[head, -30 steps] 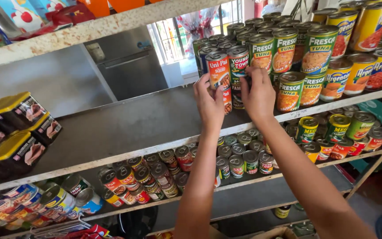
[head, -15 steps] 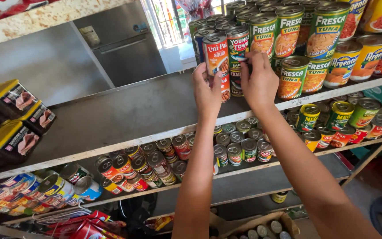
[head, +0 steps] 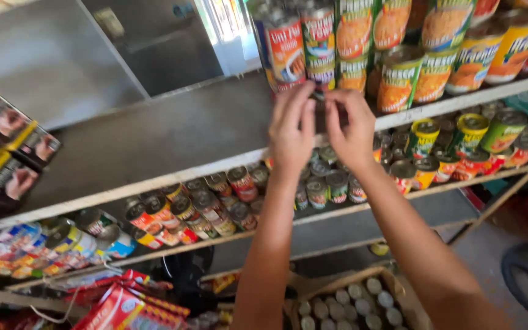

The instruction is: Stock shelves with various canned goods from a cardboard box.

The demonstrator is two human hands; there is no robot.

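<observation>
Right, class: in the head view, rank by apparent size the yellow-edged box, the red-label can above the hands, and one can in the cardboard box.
1. yellow-edged box, though nearness may inflate it
2. red-label can
3. can in the cardboard box

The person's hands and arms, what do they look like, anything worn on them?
Both arms are bare from the bottom edge of the head view up to the wrists, with no sleeves showing. The left hand and right hand wear no gloves; no watch, bracelet or ring is visible from this side.
</observation>
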